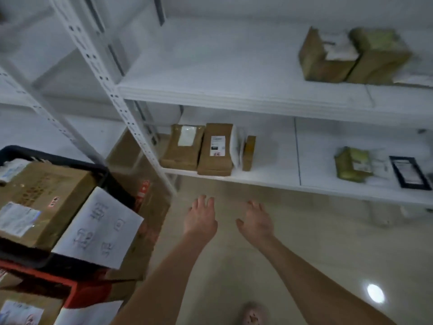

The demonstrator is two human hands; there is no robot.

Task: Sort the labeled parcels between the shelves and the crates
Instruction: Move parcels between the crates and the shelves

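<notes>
Head view: the left hand (201, 219) and right hand (257, 222) hang empty, fingers spread. Both are below the white metal shelf (257, 179) holding brown labeled cardboard parcels (214, 150).

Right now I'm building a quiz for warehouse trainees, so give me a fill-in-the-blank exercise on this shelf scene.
1. Both hands, left hand and right hand, are open and hold ____.
2. The black-framed flat item lies on the ____ shelf.
3. The handwritten paper sheet hangs from the ____ crate.
4. The two large boxes on the upper shelf sit toward its ____ end.

Missing words: nothing; lower; black; right
</notes>
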